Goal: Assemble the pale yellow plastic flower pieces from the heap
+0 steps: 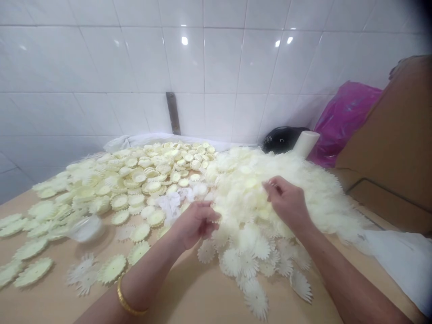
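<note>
A big heap of cream-white plastic flower petals [280, 180] lies on the tan tabletop [189, 297]. My right hand [286, 200] rests on top of the heap, its fingers pinched at a petal. At the heap's left edge, my left hand [195, 222] has its fingers curled round the petals there. A gold bangle [126, 301] is on my left wrist. To the left lie many pale yellow-green round flower pieces [148, 180], spread out and in small stacks.
White tiled wall behind the table. A black object [281, 138] and a white cylinder [305, 143] stand at the back right, beside a pink plastic bag [340, 119] and a brown cardboard box [394, 135]. White cloth [401, 261] hangs over the right edge.
</note>
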Available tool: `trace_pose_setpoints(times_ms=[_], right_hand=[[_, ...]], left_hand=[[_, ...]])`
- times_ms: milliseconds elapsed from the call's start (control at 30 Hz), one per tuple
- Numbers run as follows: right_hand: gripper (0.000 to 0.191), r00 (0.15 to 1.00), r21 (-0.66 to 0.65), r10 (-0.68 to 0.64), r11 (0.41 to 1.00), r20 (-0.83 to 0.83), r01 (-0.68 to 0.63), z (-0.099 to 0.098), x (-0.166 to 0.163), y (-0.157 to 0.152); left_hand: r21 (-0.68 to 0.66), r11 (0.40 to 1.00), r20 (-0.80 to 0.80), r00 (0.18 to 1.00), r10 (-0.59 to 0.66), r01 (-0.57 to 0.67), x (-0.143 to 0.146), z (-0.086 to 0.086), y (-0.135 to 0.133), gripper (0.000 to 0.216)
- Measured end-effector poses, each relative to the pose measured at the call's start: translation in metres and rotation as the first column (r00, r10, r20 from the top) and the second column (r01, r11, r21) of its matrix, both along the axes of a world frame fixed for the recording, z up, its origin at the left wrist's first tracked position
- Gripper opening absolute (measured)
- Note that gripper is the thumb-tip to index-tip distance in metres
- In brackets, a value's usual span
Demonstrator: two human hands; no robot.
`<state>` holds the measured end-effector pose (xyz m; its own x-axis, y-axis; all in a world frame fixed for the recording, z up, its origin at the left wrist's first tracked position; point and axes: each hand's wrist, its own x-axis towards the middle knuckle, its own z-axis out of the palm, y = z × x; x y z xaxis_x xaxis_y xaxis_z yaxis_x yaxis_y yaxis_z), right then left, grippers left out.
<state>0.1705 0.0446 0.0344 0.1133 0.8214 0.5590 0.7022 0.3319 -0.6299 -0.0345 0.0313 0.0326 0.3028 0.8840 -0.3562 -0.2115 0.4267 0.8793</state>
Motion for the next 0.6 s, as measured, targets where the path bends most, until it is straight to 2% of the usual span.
trace_pose_setpoints(times_ms=[67,167,233,300,400,467,533,600], right_hand=[[0.025,0.989,0.037,-0.017,0.999,0.144,0.012,-0.002,0.007,0.005],[0.022,0.927,0.083,-0.047,0.996,0.373,0.017,-0.009,0.010,0.010],[0.019,0.880,0.153,-0.112,0.987,0.462,0.045,-0.014,0.011,0.012],[0.024,0.859,0.210,-0.156,0.976,0.488,0.058,-0.016,0.011,0.013],[0.021,0.888,0.214,-0.135,0.976,0.440,0.043,-0.010,0.007,0.006],[0.028,0.938,0.160,-0.048,0.987,0.342,-0.008,-0.005,0.001,-0.002],[0.033,0.975,0.019,0.110,0.993,0.191,-0.115,0.000,-0.008,-0.011],[0.033,0.960,-0.181,0.280,0.945,0.022,-0.272,0.001,-0.018,-0.018]], left_hand=[[0.016,1.000,0.024,1.000,0.018,-0.019,0.000,-0.001,0.001,0.034],[-0.008,0.999,0.022,0.999,0.032,-0.032,0.005,-0.003,0.000,0.032],[-0.008,1.000,0.017,0.999,0.030,-0.030,0.007,-0.005,-0.001,0.028],[0.021,1.000,0.003,1.000,0.017,-0.017,0.008,-0.006,-0.002,0.025],[0.093,0.996,-0.073,0.997,-0.009,0.016,0.008,-0.011,-0.003,0.027],[0.159,0.986,-0.137,0.990,-0.029,0.051,0.008,-0.016,-0.003,0.029],[0.224,0.972,-0.180,0.983,-0.034,0.074,0.010,-0.020,-0.003,0.032],[0.282,0.957,-0.193,0.981,-0.019,0.075,0.013,-0.022,-0.005,0.033]])
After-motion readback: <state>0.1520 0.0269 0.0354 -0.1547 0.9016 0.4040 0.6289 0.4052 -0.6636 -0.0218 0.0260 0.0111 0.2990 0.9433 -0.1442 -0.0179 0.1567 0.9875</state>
